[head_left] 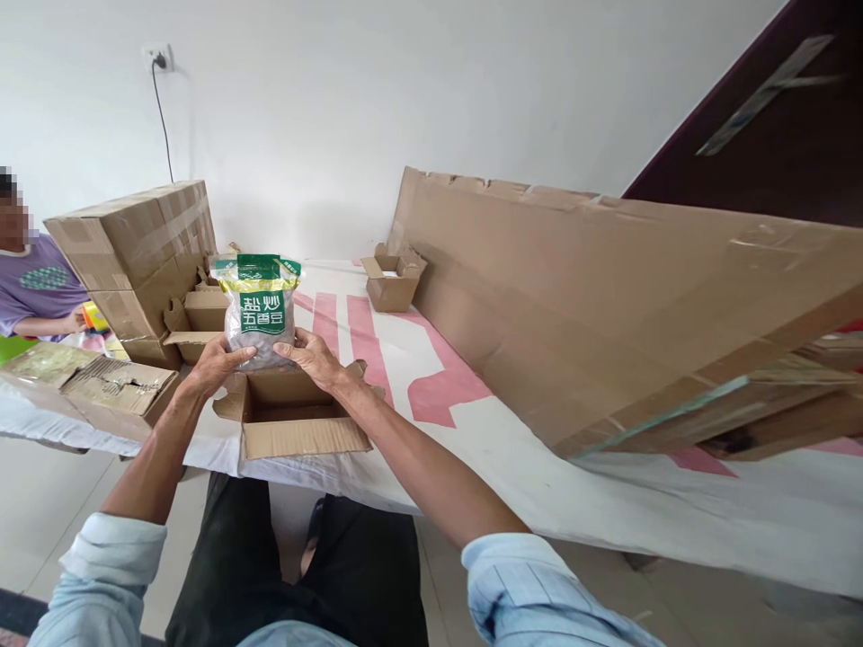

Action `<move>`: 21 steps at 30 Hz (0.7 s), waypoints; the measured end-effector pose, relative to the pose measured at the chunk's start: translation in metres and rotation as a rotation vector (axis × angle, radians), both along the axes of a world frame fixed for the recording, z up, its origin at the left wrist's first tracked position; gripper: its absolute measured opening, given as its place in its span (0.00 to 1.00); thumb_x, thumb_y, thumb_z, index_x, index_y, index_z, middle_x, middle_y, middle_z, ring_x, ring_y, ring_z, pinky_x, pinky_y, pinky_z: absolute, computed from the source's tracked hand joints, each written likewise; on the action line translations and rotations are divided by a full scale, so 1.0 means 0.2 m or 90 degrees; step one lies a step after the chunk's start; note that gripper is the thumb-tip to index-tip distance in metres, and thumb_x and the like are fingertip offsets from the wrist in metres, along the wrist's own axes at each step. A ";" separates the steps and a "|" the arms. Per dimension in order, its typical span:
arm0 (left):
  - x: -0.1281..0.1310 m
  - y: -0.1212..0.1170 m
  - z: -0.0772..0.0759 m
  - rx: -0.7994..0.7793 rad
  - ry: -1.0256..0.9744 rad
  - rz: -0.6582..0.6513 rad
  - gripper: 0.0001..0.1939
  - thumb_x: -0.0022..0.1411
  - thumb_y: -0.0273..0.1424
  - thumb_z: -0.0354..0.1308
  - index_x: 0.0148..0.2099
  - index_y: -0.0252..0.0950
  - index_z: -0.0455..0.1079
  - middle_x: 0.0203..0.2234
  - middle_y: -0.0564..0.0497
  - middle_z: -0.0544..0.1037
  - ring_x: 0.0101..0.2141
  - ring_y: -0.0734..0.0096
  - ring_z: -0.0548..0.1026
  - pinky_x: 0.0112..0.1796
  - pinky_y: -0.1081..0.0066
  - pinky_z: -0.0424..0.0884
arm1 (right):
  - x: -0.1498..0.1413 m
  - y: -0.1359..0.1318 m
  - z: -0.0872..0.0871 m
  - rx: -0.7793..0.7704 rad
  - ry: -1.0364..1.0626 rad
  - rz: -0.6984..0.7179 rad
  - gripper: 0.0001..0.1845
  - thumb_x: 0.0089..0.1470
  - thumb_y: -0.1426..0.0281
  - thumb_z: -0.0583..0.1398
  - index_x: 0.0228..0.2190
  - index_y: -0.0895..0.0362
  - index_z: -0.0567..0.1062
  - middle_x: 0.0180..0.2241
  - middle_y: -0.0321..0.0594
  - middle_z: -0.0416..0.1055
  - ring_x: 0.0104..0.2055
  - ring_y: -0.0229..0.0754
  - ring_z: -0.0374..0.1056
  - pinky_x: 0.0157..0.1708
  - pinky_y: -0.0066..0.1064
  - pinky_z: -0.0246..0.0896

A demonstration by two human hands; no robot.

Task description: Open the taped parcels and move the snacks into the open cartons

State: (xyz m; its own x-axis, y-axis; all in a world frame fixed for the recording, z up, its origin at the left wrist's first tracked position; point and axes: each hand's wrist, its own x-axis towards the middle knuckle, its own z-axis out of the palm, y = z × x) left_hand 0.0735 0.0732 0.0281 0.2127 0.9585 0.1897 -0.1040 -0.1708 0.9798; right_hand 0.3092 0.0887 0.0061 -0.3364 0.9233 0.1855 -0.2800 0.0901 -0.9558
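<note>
Between both hands a plastic bag of beans (260, 310) is held upright, its green and yellow printed front facing me. My left hand (217, 361) grips its lower left side, thumb across the front. The lower right corner is pinched by my right hand (311, 358). Just below the bag, an open cardboard box (306, 438) stands near the table's front edge with its flaps folded out; the part of its inside that shows looks dark and bare. My right forearm passes over the box's right side.
Stacked cartons (135, 243) rise on the left, with another open box (202, 314) beside them and closed boxes (114, 386) in front. A small open box (393, 288) stands farther back. A large cardboard sheet (607, 305) leans at right. A person (40, 279) sits far left.
</note>
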 end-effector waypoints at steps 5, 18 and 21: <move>-0.02 0.01 0.01 0.023 0.008 0.006 0.33 0.44 0.47 0.89 0.48 0.35 0.87 0.39 0.44 0.90 0.38 0.57 0.86 0.43 0.62 0.82 | 0.00 0.01 0.00 0.011 0.016 0.019 0.39 0.40 0.51 0.85 0.50 0.50 0.82 0.50 0.40 0.88 0.50 0.51 0.82 0.42 0.36 0.80; -0.05 0.22 0.00 -0.069 0.004 0.029 0.39 0.40 0.43 0.90 0.53 0.34 0.83 0.43 0.40 0.90 0.39 0.52 0.88 0.40 0.58 0.87 | -0.13 0.31 -0.04 -0.128 -0.015 0.020 0.25 0.51 0.57 0.84 0.39 0.56 0.81 0.31 0.39 0.86 0.28 0.41 0.79 0.26 0.29 0.76; -0.05 0.20 -0.04 -0.085 -0.002 -0.001 0.39 0.41 0.41 0.89 0.54 0.34 0.83 0.44 0.39 0.90 0.40 0.49 0.89 0.41 0.56 0.87 | -0.13 0.31 -0.08 -0.144 -0.018 0.022 0.26 0.50 0.57 0.85 0.38 0.57 0.81 0.27 0.37 0.84 0.25 0.40 0.77 0.24 0.28 0.76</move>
